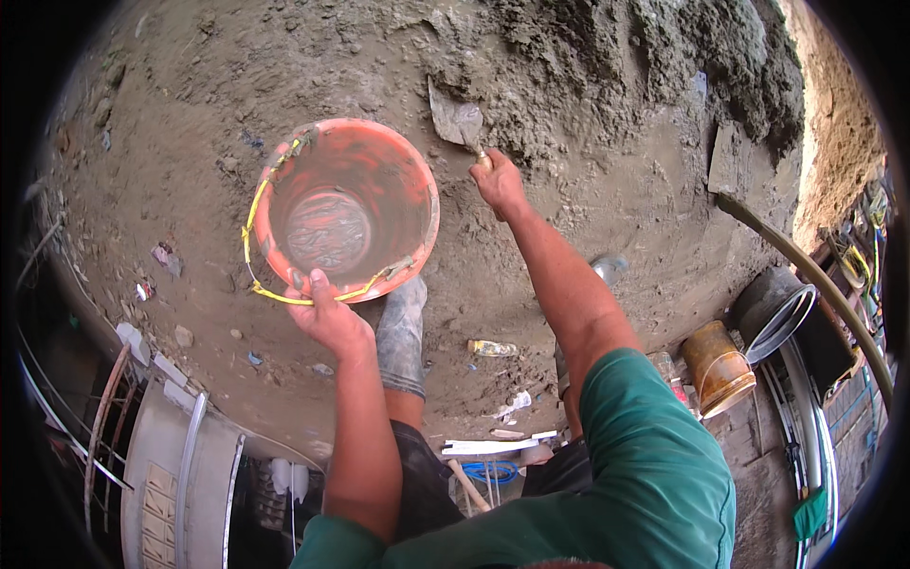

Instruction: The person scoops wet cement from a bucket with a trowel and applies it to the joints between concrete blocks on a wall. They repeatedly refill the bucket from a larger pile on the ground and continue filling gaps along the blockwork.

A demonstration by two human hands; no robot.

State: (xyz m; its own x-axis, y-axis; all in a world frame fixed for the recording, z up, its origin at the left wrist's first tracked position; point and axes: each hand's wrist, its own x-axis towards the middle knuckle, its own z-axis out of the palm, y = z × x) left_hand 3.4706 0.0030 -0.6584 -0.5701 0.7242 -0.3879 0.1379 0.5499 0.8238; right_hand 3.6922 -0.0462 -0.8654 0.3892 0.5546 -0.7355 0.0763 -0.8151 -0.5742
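Note:
My left hand (pixel 332 321) is closed on the near rim of an orange bucket (pixel 424 237), its thumb over the edge. The bucket tips so that its mouth faces me, and grey residue coats the inside and bottom. A yellow strap handle (pixel 248 228) hangs along the bucket's left side. In my right hand (pixel 500 183) is the handle of a trowel (pixel 457 121). Its mud-smeared blade lies at the edge of a heap of wet grey mortar (pixel 654 66), to the right of the bucket. Whether the blade carries mortar I cannot tell.
Muddy ground (pixel 171 114) spreads around my boots (pixel 403 327). A small bottle (pixel 493 348) lies between my feet. At the right stand a rusty container (pixel 718 365) and a black bucket (pixel 773 308), beside a long curved hose (pixel 796 256). A hammer-like wooden handle (pixel 467 482) lies near me.

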